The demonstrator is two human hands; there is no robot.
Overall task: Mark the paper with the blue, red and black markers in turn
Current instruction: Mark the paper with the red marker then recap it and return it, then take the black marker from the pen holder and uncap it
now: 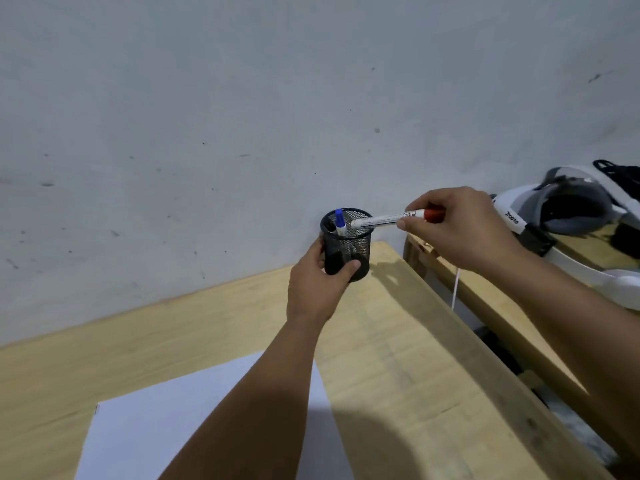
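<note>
My left hand (317, 282) grips a black mesh pen cup (347, 245) near the table's back right corner. A blue-capped marker (340, 221) stands inside the cup, with a dark marker (330, 226) beside it. My right hand (460, 230) holds the red-capped marker (391, 220) almost level, its white tail end over the cup's rim. The white paper (166, 431) lies at the lower left, partly covered by my left forearm.
The wooden table (398, 358) meets a grey wall (242, 116) at the back. To the right, across a gap, a second wooden surface (491, 299) carries a white headset (554, 209) and a white cable (456, 289).
</note>
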